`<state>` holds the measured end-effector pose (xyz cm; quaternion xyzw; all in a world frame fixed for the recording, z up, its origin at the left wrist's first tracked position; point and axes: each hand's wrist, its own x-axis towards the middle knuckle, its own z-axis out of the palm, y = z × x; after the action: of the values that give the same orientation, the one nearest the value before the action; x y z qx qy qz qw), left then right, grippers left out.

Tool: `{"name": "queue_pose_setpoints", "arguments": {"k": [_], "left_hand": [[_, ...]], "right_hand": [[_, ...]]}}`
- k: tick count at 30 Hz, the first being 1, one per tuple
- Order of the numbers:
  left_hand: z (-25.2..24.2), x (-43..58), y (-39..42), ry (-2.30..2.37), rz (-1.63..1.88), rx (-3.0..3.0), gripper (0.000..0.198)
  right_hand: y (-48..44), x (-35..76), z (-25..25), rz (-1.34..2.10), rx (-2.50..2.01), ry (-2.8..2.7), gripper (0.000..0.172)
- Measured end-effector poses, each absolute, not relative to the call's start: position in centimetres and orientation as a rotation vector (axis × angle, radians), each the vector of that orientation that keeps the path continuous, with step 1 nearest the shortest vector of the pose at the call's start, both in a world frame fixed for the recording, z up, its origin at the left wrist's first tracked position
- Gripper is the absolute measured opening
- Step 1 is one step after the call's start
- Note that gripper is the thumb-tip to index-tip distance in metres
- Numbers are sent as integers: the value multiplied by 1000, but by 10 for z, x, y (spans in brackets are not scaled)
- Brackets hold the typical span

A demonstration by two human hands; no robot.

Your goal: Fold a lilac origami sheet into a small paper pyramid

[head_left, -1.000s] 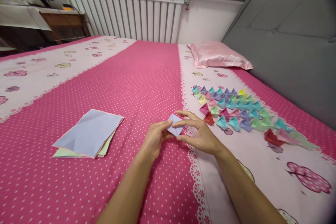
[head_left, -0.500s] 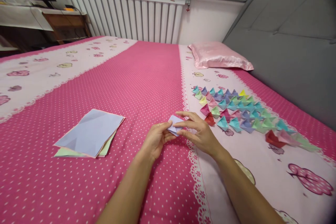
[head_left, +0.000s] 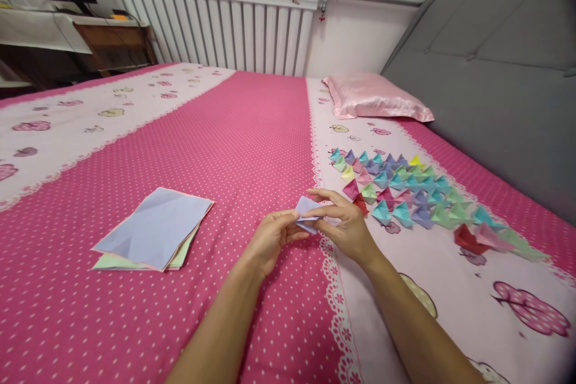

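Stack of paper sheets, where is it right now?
In the head view, the stack of paper sheets lies left of centre on the pink dotted bedspread, to the left of the left hand and apart from it.

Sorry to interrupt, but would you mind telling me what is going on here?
A person's left hand and right hand are holding a small folded lilac paper over a pink bedspread. A stack of paper sheets lies to the left. Colourful paper boats stand in rough rows to the right.
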<state>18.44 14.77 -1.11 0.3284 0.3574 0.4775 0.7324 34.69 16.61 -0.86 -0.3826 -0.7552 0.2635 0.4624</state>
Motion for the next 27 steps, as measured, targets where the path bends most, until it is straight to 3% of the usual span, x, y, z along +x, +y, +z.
{"name": "queue_pose_setpoints", "arguments": {"k": [11, 18, 27], "left_hand": [[-6, 184, 145, 733, 966, 1056, 18], [-4, 187, 145, 721, 976, 1081, 26], [-4, 188, 146, 785, 1031, 1087, 29]], "right_hand": [[160, 345, 3, 742, -1034, -1793, 7], [160, 348, 8, 836, -1036, -1828, 15], [163, 343, 0, 953, -1090, -1421, 27]]}}
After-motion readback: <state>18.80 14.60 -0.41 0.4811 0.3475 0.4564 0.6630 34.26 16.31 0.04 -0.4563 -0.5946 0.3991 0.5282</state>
